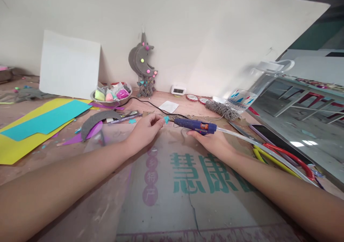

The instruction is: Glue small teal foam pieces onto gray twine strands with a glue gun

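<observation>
Between the thumb and fingers of my left hand [147, 131] is a small turquoise paper flower [166, 119]. My right hand [211, 140] is closed around a blue hot glue gun [195, 125], which lies level with its nozzle pointing left at the flower. Nozzle and flower are very close; whether they touch I cannot tell. A clear glue stick [242, 137] runs out of the gun's back to the right. Another turquoise paper piece [132, 121] lies left of my left hand, near a grey felt crescent [97, 122].
Yellow and turquoise sheets [48, 120] lie at left, by a bowl of coloured clay packs [125, 100]. A grey moon ornament [142, 61] hangs on the wall. Yarn [221, 110], a clear jug [252, 88], a phone [276, 141] and red-handled pliers [290, 157] sit at right.
</observation>
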`<state>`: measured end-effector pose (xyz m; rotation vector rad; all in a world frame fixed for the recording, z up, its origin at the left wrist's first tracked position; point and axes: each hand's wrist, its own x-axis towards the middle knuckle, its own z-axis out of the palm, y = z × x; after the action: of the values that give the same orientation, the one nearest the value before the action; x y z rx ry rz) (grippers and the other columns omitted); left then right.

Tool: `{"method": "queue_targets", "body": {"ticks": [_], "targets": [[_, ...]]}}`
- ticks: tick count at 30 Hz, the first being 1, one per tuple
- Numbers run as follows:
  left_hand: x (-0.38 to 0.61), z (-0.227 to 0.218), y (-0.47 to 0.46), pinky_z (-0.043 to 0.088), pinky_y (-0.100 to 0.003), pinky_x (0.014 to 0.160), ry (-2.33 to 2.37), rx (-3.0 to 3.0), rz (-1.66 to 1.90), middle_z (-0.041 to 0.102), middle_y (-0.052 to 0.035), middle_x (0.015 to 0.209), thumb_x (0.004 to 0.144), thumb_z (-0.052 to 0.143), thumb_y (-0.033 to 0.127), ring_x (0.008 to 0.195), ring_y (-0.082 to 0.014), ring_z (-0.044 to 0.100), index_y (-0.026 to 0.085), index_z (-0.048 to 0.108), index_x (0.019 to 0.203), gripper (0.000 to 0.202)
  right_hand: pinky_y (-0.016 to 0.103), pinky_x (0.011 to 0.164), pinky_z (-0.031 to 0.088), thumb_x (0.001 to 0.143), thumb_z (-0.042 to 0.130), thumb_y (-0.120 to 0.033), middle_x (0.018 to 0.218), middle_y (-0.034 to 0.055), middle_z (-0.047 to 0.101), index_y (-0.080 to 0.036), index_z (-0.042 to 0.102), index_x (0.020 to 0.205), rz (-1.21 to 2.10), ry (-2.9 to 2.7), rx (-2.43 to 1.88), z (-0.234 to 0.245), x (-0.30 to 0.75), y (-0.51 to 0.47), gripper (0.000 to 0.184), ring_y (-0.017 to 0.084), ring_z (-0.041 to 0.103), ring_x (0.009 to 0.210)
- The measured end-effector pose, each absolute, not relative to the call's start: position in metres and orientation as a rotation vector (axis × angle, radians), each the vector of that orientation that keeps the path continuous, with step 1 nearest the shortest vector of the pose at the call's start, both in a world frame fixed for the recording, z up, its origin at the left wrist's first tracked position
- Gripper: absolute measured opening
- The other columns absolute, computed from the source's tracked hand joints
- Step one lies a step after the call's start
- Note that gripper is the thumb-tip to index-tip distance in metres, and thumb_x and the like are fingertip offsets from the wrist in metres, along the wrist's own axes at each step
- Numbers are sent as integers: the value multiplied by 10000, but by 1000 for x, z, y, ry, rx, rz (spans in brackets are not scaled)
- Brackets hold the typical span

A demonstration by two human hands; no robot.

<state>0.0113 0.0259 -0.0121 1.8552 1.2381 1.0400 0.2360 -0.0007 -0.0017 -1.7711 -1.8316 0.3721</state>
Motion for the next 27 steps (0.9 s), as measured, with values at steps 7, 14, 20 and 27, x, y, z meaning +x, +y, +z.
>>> {"method": "queue_targets", "body": {"ticks": [7, 14, 20, 27], "targets": [[12, -12, 26, 354, -240, 603, 1237, 1868, 1023, 516, 16, 680, 836, 416, 389, 655, -131, 469, 176, 498, 728, 253, 261, 489, 421, 678, 578, -558, 567, -29, 616, -227, 644, 706, 366, -1811, -1763, 1, 234, -3, 339, 164, 547, 545], [11, -12, 26, 354, -239, 602, 1229, 1886, 1012, 521, 17, 679, 836, 413, 405, 658, -136, 474, 180, 496, 726, 263, 272, 471, 422, 671, 591, -555, 518, -27, 591, -234, 640, 685, 380, -1798, -1736, -2, 236, -2, 325, 174, 546, 523], [12, -11, 25, 358, -236, 594, 1240, 1891, 1009, 528, 17, 675, 832, 425, 382, 644, -130, 472, 177, 507, 728, 244, 293, 579, 470, 684, 587, -553, 703, -13, 679, -235, 662, 818, 428, -1810, -1713, 0, 235, -2, 352, 203, 610, 653], [12, -10, 23, 358, -242, 606, 1241, 1905, 994, 535, 11, 695, 835, 417, 360, 660, -134, 479, 173, 517, 748, 230, 295, 558, 459, 686, 581, -561, 648, -13, 658, -239, 662, 809, 430, -1777, -1786, 0, 234, -4, 354, 199, 592, 623]]}}
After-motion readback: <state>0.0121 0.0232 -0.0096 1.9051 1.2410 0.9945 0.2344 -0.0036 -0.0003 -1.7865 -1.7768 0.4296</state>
